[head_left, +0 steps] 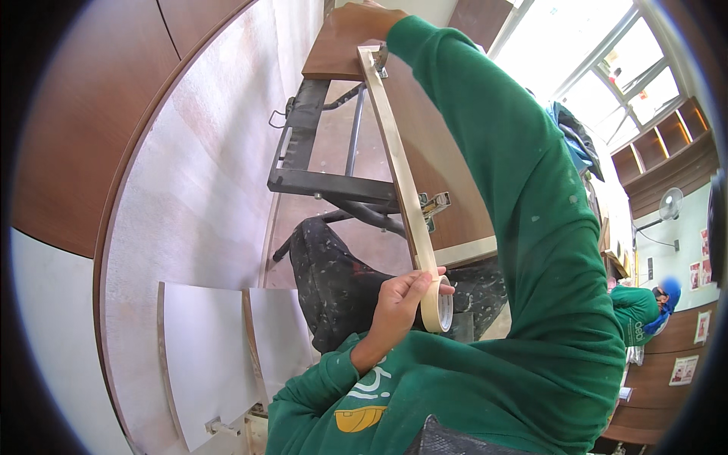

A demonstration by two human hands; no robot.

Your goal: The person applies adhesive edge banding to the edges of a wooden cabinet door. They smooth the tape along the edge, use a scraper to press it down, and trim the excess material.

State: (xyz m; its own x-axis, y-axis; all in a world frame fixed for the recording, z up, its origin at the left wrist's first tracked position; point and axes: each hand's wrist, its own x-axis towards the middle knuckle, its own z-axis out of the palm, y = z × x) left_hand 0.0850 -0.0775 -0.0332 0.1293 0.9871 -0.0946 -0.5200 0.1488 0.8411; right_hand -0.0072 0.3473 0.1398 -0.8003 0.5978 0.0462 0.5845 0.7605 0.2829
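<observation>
My left hand (402, 303) grips a roll of masking tape (444, 305), thumb and fingers closed around its upper side. From the roll, a pale strip of tape (394, 144) runs up along the edge of a brown wooden panel (440, 144). Two metal hinges (434, 205) are fixed to that panel beside the taped edge, one near its middle and one near its far end. At the top of the view, my right hand (362, 21) reaches over the far end, on or close to brown board. The picture's edge cuts it off, so its fingers are hidden.
A dark metal stand (334, 182) is under the panel. White-faced boards (208, 356) stand at lower left, near a large pale panel (205, 167) with a brown edge. At far right, a person in green (635, 307) works near a wall fan (670, 203). Windows are at upper right.
</observation>
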